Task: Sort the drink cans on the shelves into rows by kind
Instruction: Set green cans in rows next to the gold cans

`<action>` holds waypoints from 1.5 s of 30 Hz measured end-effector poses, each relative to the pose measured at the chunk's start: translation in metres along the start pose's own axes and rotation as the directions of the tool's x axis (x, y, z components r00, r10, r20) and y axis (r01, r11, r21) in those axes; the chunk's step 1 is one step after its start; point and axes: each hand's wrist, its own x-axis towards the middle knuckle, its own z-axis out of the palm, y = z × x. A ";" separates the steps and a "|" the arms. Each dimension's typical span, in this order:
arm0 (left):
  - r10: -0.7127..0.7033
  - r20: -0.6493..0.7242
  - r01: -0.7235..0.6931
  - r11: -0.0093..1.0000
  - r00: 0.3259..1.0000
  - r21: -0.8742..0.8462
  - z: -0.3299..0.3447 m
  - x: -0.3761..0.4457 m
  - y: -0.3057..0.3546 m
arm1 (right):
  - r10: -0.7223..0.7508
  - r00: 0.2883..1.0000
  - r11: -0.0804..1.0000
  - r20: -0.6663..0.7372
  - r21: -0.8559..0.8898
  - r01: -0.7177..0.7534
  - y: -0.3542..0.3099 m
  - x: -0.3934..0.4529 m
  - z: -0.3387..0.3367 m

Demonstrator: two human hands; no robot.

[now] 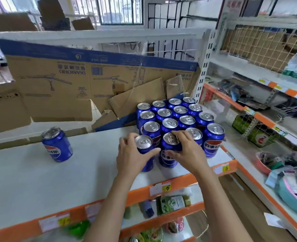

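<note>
Several blue cola cans (179, 112) stand upright in tight rows at the right end of the white top shelf (39, 180). My left hand (132, 154) grips the front-left can (144, 147) of the block round its side. My right hand (186, 149) grips the can beside it (168, 158), fingers curled over its rim. A lone blue cola can (56, 144) stands apart on the left of the shelf.
Flattened cardboard boxes (56, 84) lean behind the shelf. Lower shelves (161, 205) with orange price strips hold bottles and packets. To the right, another shelving unit (249, 110) carries mixed goods and bowls. A wide bare stretch of shelf lies between the lone can and the block.
</note>
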 end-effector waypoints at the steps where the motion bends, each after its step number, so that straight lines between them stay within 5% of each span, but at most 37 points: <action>1: -0.027 -0.022 0.027 1.000 0.999 -0.008 0.001 -0.001 0.001 | -0.019 1.000 1.000 0.015 -0.003 0.019 0.002 0.002 -0.001; 4: -0.067 -0.019 0.061 0.972 0.998 -0.227 -0.002 -0.001 -0.001 | -0.070 0.997 0.998 0.036 0.005 0.070 0.006 0.005 -0.004; 9: -0.009 0.263 0.135 0.874 0.965 -0.468 -0.019 -0.003 -0.001 | -0.084 0.995 0.995 0.061 0.051 0.081 0.006 0.010 -0.011; 18: -0.002 0.017 0.002 0.999 1.000 0.032 -0.004 -0.003 0.026 | -0.098 0.987 0.995 0.129 0.001 0.099 0.009 0.019 -0.019; 24: 0.001 -0.050 0.001 1.000 0.999 0.027 -0.001 -0.009 0.030 | -0.076 0.994 0.997 0.079 0.007 0.076 0.010 0.017 -0.016; 45: -0.028 -0.116 0.030 0.999 0.993 0.012 0.014 -0.010 0.036 | -0.096 0.963 0.989 0.253 -0.084 0.121 0.006 0.020 -0.035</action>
